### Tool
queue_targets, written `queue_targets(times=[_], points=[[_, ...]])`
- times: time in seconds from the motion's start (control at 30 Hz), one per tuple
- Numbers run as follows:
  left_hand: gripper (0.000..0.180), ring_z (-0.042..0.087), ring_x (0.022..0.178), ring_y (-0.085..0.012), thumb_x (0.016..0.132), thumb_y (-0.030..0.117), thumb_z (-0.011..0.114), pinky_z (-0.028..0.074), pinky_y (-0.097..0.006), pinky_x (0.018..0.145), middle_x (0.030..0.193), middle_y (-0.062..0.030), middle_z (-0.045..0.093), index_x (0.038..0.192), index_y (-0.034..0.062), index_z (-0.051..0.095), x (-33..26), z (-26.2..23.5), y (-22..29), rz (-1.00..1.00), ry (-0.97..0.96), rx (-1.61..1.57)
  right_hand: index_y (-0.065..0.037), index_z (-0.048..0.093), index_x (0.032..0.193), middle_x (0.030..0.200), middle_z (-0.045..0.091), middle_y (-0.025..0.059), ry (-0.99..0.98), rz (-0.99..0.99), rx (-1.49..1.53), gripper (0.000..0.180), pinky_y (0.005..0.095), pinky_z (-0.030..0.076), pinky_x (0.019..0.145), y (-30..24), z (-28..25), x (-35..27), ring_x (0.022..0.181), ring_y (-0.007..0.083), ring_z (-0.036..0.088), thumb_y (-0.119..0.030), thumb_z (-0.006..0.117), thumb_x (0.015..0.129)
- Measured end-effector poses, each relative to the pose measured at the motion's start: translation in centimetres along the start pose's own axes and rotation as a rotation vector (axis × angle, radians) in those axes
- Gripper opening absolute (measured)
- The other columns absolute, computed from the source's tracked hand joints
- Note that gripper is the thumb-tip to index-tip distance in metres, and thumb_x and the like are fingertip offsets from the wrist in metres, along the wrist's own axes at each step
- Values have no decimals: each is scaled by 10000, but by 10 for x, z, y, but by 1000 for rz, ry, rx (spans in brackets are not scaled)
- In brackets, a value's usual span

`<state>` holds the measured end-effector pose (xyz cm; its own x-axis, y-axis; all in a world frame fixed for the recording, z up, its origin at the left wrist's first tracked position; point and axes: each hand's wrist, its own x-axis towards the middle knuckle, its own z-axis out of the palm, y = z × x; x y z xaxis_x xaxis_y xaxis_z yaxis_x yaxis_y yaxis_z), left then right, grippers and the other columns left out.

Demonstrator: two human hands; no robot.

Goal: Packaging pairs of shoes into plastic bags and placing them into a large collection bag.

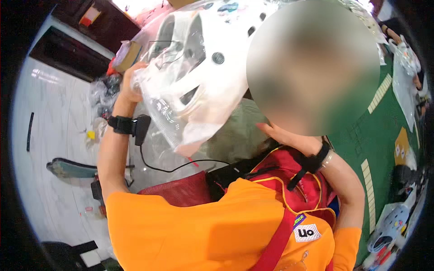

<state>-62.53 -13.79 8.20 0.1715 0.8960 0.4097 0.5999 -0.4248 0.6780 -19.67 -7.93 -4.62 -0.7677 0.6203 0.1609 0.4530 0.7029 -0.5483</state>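
1. Grasping the left edge of a clear plastic bag (158, 118) with the left hand (132, 86), with fingers curled round the film and partly lost in its glare.
2. Holding the bag up in the far middle of the scene, beyond the orange shirt (181, 230), with at least one white clog (230, 79) inside, visible through the film, tilted and pierced with round holes.
3. Reaching in from the right with the right hand (289, 137), with the thumb pointing left toward the bag. Cannot tell whether closed on film, touching or free, being largely hidden by blur.
4. Judged as the step in hand: handling the bagged clog in the air, perhaps turning or steadying. Impossible to tell whether opening or closing the bag.
5. Likely needed for the next move: a secure pinch on the slippery left edge, a clear second hold on the right, and care to leave the black cable (156, 168) free of the bag's near edge.
6. To note around: near, red mesh fabric (181, 187); left, a pale floor (58, 117); right, a green surface (352, 149); near right, a light-blue clog (389, 226).
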Motion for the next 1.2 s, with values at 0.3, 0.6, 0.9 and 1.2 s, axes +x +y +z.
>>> queue_targets(times=[0.3, 0.6, 0.9, 1.2], points=[[147, 562, 808, -113, 727, 68, 584, 450, -241, 709, 849, -18, 605, 863, 43, 636, -64, -8, -16, -518, 109, -265, -63, 561, 928, 794, 622, 88, -235, 146, -396, 287, 459, 380, 729, 11, 29, -11, 830, 272, 579, -208, 628, 689], [293, 557, 781, -146, 728, 160, 556, 443, -263, 705, 908, -43, 605, 989, 40, 614, -17, 46, -32, -810, -422, -111, -175, 529, 980, 666, 507, 7, -375, -708, -230, 203, 293, 447, 587, -43, 0, -60, 656, 165, 561, -187, 465, 788], [352, 528, 794, -178, 697, 149, 542, 423, -270, 706, 936, -63, 587, 1009, -14, 557, 45, 77, -53, -514, -930, 279, -179, 542, 982, 688, 513, 10, -367, -635, -259, 210, 304, 453, 564, -41, -18, -63, 637, 178, 566, -187, 477, 783], [494, 456, 1135, -300, 752, 258, 547, 363, -368, 940, 1214, -163, 503, 1178, 15, 491, 54, 158, -132, -477, -809, 402, -182, 547, 969, 674, 498, 1, -322, -602, -290, 211, 289, 436, 550, -41, -30, -74, 626, 161, 550, -197, 498, 765]])
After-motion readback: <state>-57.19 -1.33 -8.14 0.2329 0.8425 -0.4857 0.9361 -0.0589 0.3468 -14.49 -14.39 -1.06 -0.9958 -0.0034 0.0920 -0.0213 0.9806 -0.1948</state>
